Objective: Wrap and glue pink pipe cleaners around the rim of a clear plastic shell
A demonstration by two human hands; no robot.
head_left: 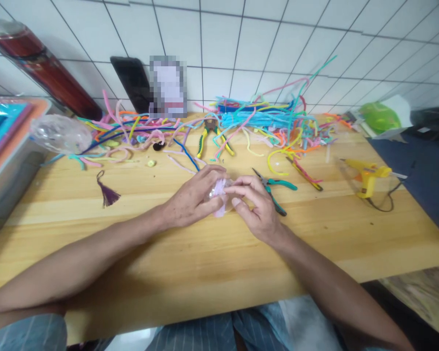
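A small, shiny, clear plastic piece with a pale lilac fuzzy strip point(220, 197) across it is at the middle of the table. My left hand point(193, 197) is closed on it from the left, fingers over the top and thumb along the near side. On the other side, the bent fingers and thumb of my right hand point(254, 204) grip its right edge. The fingers partly cover the piece, so its full shape is hidden. Just beyond my right hand lie teal-handled pliers point(274, 187), their jaws pointing away to the left.
Pipe cleaners point(256, 119) are heaped along the wall, with yellow-green cutters point(210, 131) among them. A yellow glue gun point(369, 175) is at right, near a red-yellow tool point(305, 174). Leftward are a purple tassel point(108, 191), a clear plastic bottle point(60, 134), a red flask point(47, 73) and a phone point(131, 83).
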